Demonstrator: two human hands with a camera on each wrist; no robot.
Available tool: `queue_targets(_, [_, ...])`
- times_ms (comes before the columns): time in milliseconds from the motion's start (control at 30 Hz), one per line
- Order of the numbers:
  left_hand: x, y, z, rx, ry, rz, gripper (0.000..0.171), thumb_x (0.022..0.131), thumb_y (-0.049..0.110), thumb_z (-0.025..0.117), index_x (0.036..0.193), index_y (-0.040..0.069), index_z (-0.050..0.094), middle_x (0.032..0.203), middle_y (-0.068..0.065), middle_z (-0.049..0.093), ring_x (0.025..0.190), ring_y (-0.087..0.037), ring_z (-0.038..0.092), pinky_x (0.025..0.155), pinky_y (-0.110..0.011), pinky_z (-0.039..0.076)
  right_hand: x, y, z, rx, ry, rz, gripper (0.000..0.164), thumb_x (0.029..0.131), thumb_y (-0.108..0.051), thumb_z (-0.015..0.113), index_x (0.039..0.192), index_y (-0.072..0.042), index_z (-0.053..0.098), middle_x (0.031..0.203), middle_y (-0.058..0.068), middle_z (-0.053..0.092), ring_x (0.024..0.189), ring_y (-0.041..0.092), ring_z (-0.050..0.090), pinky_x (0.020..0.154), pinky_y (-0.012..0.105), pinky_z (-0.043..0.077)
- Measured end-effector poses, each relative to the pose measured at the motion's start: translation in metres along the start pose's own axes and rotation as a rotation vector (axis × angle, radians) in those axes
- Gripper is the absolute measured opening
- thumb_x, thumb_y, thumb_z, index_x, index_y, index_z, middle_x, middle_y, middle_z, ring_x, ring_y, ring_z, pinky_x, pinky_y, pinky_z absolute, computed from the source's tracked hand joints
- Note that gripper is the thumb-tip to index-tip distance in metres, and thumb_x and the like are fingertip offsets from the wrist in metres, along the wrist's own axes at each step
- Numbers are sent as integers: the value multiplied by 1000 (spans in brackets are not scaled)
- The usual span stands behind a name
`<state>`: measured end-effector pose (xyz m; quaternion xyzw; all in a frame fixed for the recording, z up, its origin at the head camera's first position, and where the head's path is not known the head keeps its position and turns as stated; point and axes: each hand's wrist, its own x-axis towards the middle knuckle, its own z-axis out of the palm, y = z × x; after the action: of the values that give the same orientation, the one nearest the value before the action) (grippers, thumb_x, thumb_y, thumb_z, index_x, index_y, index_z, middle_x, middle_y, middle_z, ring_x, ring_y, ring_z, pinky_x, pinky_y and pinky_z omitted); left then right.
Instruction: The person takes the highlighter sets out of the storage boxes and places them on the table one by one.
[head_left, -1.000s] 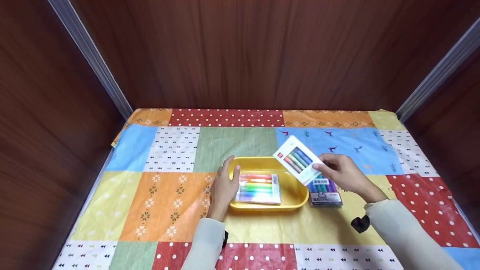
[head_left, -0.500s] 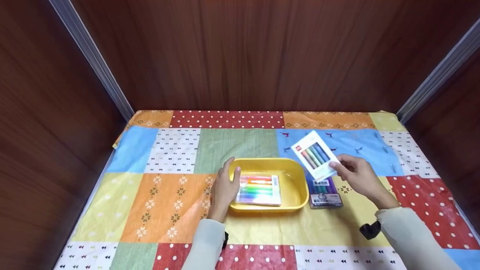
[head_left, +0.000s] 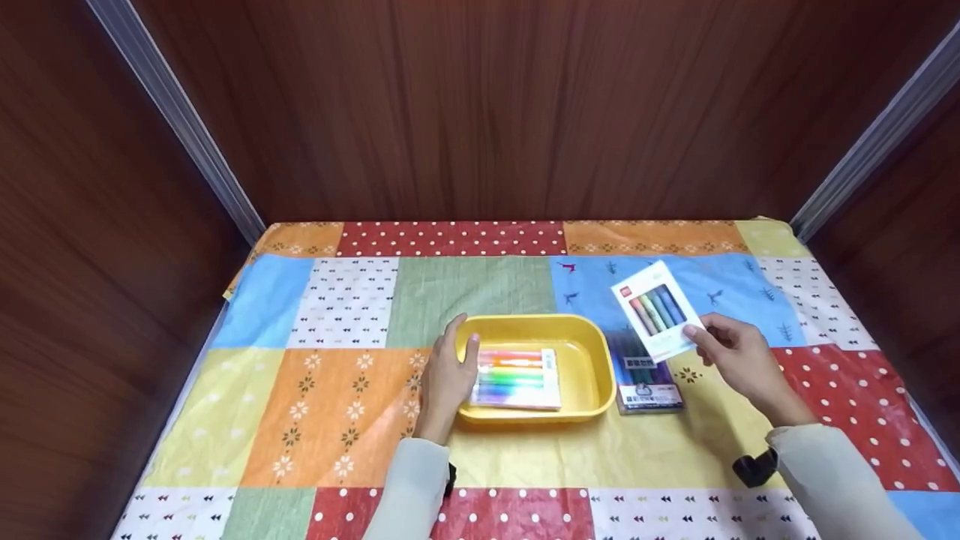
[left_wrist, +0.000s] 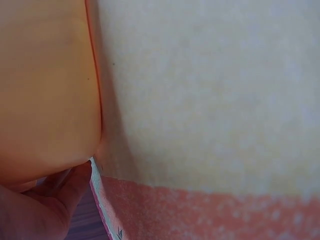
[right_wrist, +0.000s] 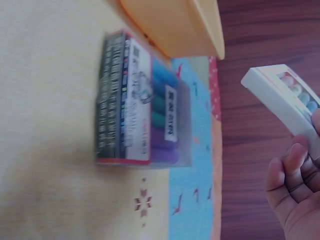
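My left hand grips the left end of a yellow plastic basin, thumb at the rim. In the left wrist view part of that hand shows beside the basin wall. A clear pack of rainbow-coloured pens lies flat inside the basin. My right hand pinches a white windowed box by its lower right corner, raised above the table and tilted. Several coloured sticks show through its window. Beneath it, a clear case of blue, green and purple pens lies right of the basin, partly hidden.
A patchwork-patterned cloth covers the table. Dark brown wood panels with metal corner strips stand behind and on both sides. The pen case sits close to the basin's right end.
My right hand has moved right with the white box, away from over the basin's right end, and the box has turned more upright. The left hand, basin and pen packs have stayed put.
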<state>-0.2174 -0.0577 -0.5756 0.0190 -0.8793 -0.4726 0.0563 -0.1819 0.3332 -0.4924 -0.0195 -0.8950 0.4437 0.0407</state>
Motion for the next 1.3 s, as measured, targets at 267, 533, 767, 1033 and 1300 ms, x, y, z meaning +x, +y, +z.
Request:
queue_targets(267, [0, 1, 1, -5, 2, 8, 48, 104, 43, 50, 150, 29, 45, 150, -9, 55, 131, -37, 57, 95, -58, 50, -4, 19, -6, 23, 56, 65, 33, 102, -29, 60, 103, 3, 65, 66, -9, 52, 60, 8, 51, 53, 24, 43])
queue_targets(533, [0, 2, 1, -3, 2, 12, 47, 104, 42, 50, 150, 30, 45, 149, -10, 55, 128, -38, 59, 91, -57, 52, -8, 33, -12, 66, 70, 118, 36, 102, -30, 60, 106, 5, 64, 68, -10, 54, 63, 5, 53, 59, 22, 50])
queue_targets(767, [0, 1, 2, 3, 6, 18, 47, 104, 41, 51, 150, 30, 45, 149, -10, 55, 129, -37, 59, 92, -57, 51, -11, 41, -15, 55, 80, 146, 37, 102, -33, 60, 108, 4, 63, 68, -10, 54, 64, 4, 53, 61, 21, 51])
queue_targets(1033, [-1, 2, 0, 10, -2, 11, 49, 104, 42, 50, 151, 28, 44, 149, -10, 55, 130, -38, 58, 93, -58, 51, -14, 52, -15, 29, 83, 191, 39, 102, -32, 58, 111, 5, 63, 69, -10, 55, 63, 6, 53, 60, 23, 49])
queue_targets(1300, [0, 0, 1, 34, 2, 11, 49, 104, 42, 51, 150, 28, 45, 148, -10, 57, 128, -37, 60, 92, -57, 51, -19, 59, -14, -10, 69, 246, 42, 102, -38, 59, 109, 3, 64, 67, -10, 57, 62, 7, 54, 57, 23, 46])
